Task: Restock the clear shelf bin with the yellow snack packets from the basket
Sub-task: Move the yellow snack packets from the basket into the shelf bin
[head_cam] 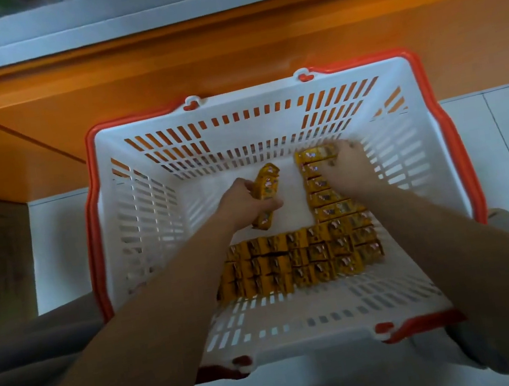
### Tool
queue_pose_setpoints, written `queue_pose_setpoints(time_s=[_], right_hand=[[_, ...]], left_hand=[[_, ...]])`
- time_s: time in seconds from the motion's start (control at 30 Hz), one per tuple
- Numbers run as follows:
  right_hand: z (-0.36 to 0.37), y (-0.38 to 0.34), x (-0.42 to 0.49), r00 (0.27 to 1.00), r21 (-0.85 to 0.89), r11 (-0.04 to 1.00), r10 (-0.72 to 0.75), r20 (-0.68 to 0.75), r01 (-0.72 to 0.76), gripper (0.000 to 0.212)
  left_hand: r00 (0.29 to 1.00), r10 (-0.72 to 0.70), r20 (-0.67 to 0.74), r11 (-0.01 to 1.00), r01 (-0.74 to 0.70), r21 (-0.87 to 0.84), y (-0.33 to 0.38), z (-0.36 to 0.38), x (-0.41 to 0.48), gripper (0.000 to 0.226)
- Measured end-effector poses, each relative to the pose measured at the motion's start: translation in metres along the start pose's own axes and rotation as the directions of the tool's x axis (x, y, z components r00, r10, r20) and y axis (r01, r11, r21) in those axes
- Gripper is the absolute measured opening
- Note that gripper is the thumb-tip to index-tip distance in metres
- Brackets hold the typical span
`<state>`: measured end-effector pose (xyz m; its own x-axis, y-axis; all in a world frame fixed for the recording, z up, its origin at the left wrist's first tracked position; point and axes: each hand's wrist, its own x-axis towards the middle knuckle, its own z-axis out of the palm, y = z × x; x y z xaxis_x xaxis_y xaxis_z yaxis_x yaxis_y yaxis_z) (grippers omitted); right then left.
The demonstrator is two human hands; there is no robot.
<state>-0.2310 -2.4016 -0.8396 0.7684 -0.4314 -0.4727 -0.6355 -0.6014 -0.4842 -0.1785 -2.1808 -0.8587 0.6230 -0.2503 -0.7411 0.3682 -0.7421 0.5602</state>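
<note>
A white shopping basket (pixel 137 210) with red handles sits on the pale floor (pixel 502 139), right in front of an orange shelf base (pixel 162 74). Both arms reach down into the basket. The left hand (pixel 243 202) is closed around a small stack of yellow snack packets (pixel 266 191), held a little above the middle of the basket floor and tilted. The right hand (pixel 345 169) lies on top of a row of yellow snack packets (pixel 319 183) that runs along the right side of the basket floor, with its fingers curled over the far end of the row; I cannot tell if it is really gripping any of them. More yellow packets (pixel 302 256) are lined up in neat rows along the near side of the basket, close to the person. The left part of the basket floor is bare white plastic. The clear shelf bin does not show in this view. The picture is a bit blurry, so the print on the packets cannot be read.
</note>
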Motion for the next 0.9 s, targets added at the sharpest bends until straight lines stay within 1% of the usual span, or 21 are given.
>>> queue_pose_setpoints(time_s=[0.07, 0.1, 0.17, 0.27, 0.33, 0.43, 0.5, 0.57, 0.6, 0.63, 0.67, 0.7, 0.73, 0.77, 0.8, 0.83, 0.9], right_hand=[[0.013, 0.001, 0.003, 0.999, -0.245, 0.969, -0.041, 0.012, 0.042, 0.065], [0.017, 0.001, 0.004, 0.998, -0.307, 0.950, -0.060, 0.010, 0.060, 0.069], [0.018, 0.002, 0.008, 0.996, -0.343, 0.937, -0.083, -0.016, 0.072, 0.070], [0.018, 0.003, 0.010, 0.982, -0.425, 0.895, -0.178, -0.066, 0.133, 0.057], [0.020, 0.003, 0.009, 0.979, -0.360, 0.921, -0.190, -0.079, 0.149, 0.051], [0.022, 0.003, 0.008, 0.986, -0.218, 0.972, -0.115, -0.122, 0.086, 0.056], [0.023, 0.000, 0.007, 0.985, -0.226, 0.973, -0.085, -0.148, 0.050, 0.066], [0.026, -0.002, 0.004, 0.988, -0.267, 0.960, -0.112, -0.109, 0.079, 0.073], [0.027, -0.003, 0.003, 0.989, -0.251, 0.962, -0.127, -0.079, 0.104, 0.074], [0.027, -0.004, 0.003, 0.990, -0.188, 0.976, -0.126, -0.061, 0.113, 0.073], [0.026, -0.005, 0.003, 0.992, -0.089, 0.990, -0.114, -0.058, 0.109, 0.071], [0.024, -0.004, 0.004, 0.992, -0.005, 0.994, -0.106, -0.069, 0.106, 0.069], [0.022, -0.003, 0.005, 0.992, 0.043, 0.994, -0.095, -0.084, 0.099, 0.068], [0.020, -0.002, 0.006, 0.992, 0.029, 0.996, -0.085, -0.091, 0.088, 0.067], [0.020, 0.000, 0.006, 0.994, 0.001, 0.997, -0.074, -0.085, 0.074, 0.066], [0.021, 0.001, 0.007, 0.996, -0.008, 0.998, -0.066, -0.065, 0.066, 0.065], [0.023, 0.000, 0.008, 0.997, 0.032, 0.997, -0.071, 0.000, 0.071, 0.061]], left_hand=[[0.998, -0.036, -0.046, 0.997, 0.032, -0.073, 0.002, 0.005, 0.006, 0.086], [0.997, -0.049, -0.062, 0.994, 0.042, -0.102, 0.004, 0.009, 0.009, 0.088], [0.995, -0.060, -0.082, 0.985, 0.045, -0.167, 0.007, 0.016, 0.015, 0.085], [0.994, -0.068, -0.088, 0.955, 0.040, -0.295, 0.010, 0.024, 0.021, 0.077], [0.995, -0.072, -0.071, 0.936, 0.042, -0.349, 0.010, 0.027, 0.021, 0.077], [0.996, -0.070, -0.050, 0.913, 0.044, -0.406, 0.010, 0.032, 0.021, 0.074], [0.996, -0.049, -0.068, 0.920, 0.018, -0.392, 0.012, 0.037, 0.021, 0.073], [0.993, -0.013, -0.119, 0.936, -0.030, -0.352, 0.013, 0.041, 0.020, 0.072], [0.990, 0.007, -0.141, 0.939, -0.055, -0.340, 0.012, 0.043, 0.020, 0.070], [0.988, 0.021, -0.154, 0.937, -0.074, -0.342, 0.011, 0.044, 0.020, 0.070], [0.987, 0.028, -0.157, 0.931, -0.083, -0.356, 0.010, 0.043, 0.020, 0.071], [0.987, 0.028, -0.155, 0.922, -0.086, -0.377, 0.008, 0.041, 0.019, 0.077], [0.988, 0.027, -0.150, 0.915, -0.085, -0.395, 0.007, 0.039, 0.018, 0.084], [0.989, 0.028, -0.143, 0.911, -0.084, -0.405, 0.006, 0.036, 0.018, 0.089], [0.990, 0.036, -0.139, 0.910, -0.090, -0.404, 0.004, 0.034, 0.017, 0.089], [0.989, 0.052, -0.141, 0.913, -0.104, -0.394, 0.004, 0.033, 0.017, 0.086], [0.983, 0.098, -0.159, 0.920, -0.150, -0.363, 0.004, 0.033, 0.017, 0.080]])
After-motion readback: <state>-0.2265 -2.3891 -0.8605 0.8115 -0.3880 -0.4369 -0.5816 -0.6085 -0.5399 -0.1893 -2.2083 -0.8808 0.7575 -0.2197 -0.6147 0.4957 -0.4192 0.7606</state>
